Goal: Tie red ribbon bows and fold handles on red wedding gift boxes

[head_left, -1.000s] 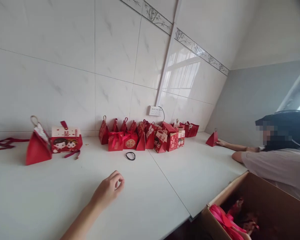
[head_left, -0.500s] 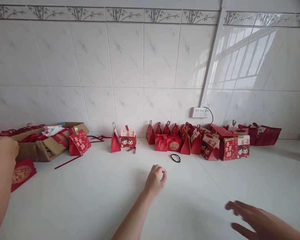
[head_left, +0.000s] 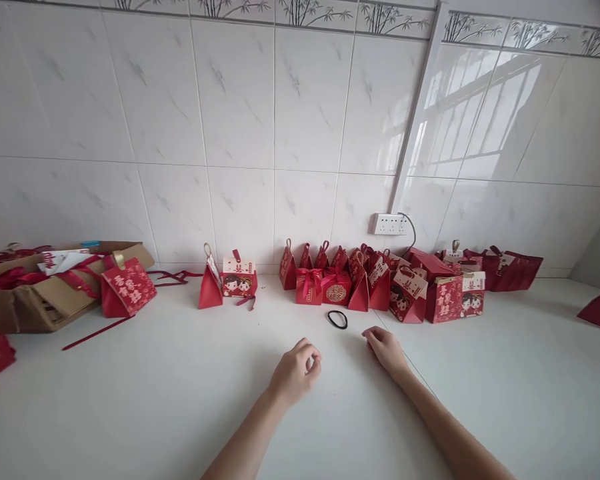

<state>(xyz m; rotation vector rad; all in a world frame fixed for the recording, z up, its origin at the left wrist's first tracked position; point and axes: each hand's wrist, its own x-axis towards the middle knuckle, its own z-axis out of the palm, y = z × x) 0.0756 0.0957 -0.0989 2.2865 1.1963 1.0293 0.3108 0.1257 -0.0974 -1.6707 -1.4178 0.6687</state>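
My left hand [head_left: 296, 371] rests on the white counter, its fingers curled in a loose fist with nothing visible in them. To its right, my right hand [head_left: 387, 350] lies with the fingers drawn together, pointing left; no object shows in it. Just beyond and between both hands is a black elastic band [head_left: 337, 320], touched by neither. Behind the band stands a group of red gift boxes, among them one with a ribbon bow [head_left: 309, 288], a triangular one [head_left: 359, 293] and one with cartoon figures [head_left: 409, 297].
At left, a cardboard box [head_left: 63, 310] holds red ribbons and papers, with a red patterned box [head_left: 130, 288] beside it. Two more gift boxes, one triangular [head_left: 211, 285] and one printed [head_left: 239, 280], stand by the tiled wall. A power strip [head_left: 390, 224] hangs above the counter.
My right hand has come in from the lower right to the middle, its fingers now drawn together. Another person's arm at the left edge is gone. The view has turned slightly right.
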